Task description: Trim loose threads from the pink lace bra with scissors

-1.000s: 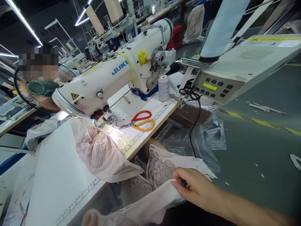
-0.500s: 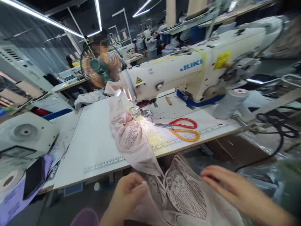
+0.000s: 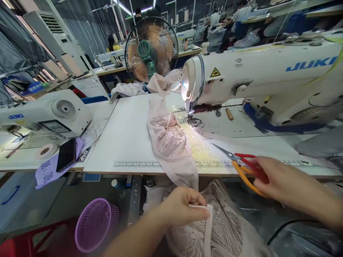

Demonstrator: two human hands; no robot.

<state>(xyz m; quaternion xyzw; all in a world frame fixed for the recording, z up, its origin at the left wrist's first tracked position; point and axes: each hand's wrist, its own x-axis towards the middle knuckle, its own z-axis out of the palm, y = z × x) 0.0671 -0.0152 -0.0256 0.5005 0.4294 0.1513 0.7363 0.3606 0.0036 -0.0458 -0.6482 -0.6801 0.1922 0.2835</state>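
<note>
My left hand (image 3: 183,208) pinches the edge of a pale pink lace fabric piece (image 3: 219,232) lying in my lap below the table edge. My right hand (image 3: 278,182) grips the red and orange scissors (image 3: 241,165), lifted just off the white sewing table (image 3: 128,142), blades pointing left. A pink lace garment (image 3: 170,142) drapes over the table front, its top under the needle of the white JUKI sewing machine (image 3: 254,76), lit by the machine lamp.
A standing fan (image 3: 151,48) is behind the table. Left: a second JUKI machine (image 3: 45,114), a black phone (image 3: 66,154), paper slips, a tape roll (image 3: 46,151). A purple basket (image 3: 93,225) sits on the floor. Other people work far back.
My view swung left. My right hand went up from the lap fabric to the table and took hold of the scissors. My left hand now pinches the fabric edge.
</note>
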